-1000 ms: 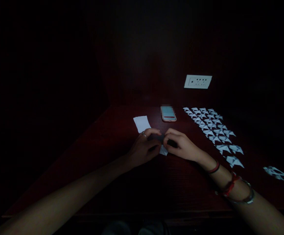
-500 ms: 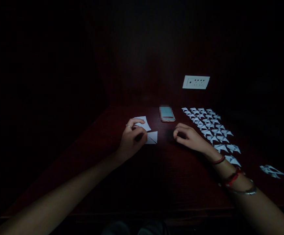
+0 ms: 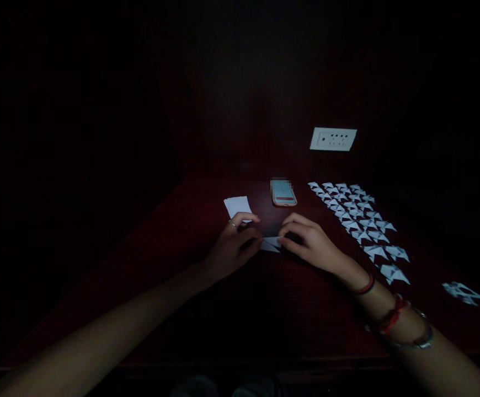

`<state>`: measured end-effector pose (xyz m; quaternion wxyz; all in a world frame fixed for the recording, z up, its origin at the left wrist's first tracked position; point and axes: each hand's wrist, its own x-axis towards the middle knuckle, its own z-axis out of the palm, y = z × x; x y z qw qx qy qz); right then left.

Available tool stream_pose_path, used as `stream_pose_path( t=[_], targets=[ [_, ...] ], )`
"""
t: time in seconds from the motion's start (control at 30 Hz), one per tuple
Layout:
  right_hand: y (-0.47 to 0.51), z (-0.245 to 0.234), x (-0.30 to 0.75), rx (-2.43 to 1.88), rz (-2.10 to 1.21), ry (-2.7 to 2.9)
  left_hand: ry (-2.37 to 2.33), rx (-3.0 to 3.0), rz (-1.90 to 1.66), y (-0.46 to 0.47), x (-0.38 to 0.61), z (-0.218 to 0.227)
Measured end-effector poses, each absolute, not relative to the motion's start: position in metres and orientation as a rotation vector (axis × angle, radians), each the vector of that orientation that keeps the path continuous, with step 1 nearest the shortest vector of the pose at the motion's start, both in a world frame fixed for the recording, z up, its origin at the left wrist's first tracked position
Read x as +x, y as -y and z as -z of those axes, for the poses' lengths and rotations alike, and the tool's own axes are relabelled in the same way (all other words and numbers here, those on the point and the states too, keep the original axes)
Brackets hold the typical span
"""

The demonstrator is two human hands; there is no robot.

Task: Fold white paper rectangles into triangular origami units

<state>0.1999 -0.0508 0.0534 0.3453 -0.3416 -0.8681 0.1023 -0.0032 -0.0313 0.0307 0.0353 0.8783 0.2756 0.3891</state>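
A small white sheet of folded paper (image 3: 270,243) is pinched between my two hands, low over the dark red table. My left hand (image 3: 240,242) grips its left edge between thumb and fingers; a ring shows on one finger. At the opposite edge, my right hand (image 3: 308,240) holds the paper with thumb and fingertips closed. A crease or fold line crosses the sheet. Just beyond my left hand lies a stack of white paper squares (image 3: 237,206), its near edge partly behind my fingers.
A phone (image 3: 283,192) with a lit screen lies at the back of the dark red table (image 3: 182,231). Rows of folded white paper pieces (image 3: 358,209) cover the right side. Another small folded cluster (image 3: 463,293) sits farther right. A wall socket (image 3: 333,139) is above the back edge.
My left hand has carried the folded paper right and nearer to me, uncovering more of the stack. My right hand has moved left and taken hold of the paper's right edge.
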Motion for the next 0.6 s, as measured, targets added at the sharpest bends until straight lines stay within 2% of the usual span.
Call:
stream_pose_path(
  t=[0.23, 0.37, 0.6],
  targets=[
    [0.0507, -0.0531, 0.2015, -0.898, -0.228, 2.160, -0.948, 2.754, -1.110, 0.0290, -0.0026, -0.0266],
    [0.0506, -0.0532, 0.2013, -0.921, -0.199, 2.200, -1.090, 2.754, -1.165, 0.0323, -0.0028, -0.0303],
    [0.0516, -0.0515, 0.2001, -0.984, -0.068, 2.279, -1.056, 2.781, -1.332, 0.0348, -0.0010, -0.0316]
  ],
)
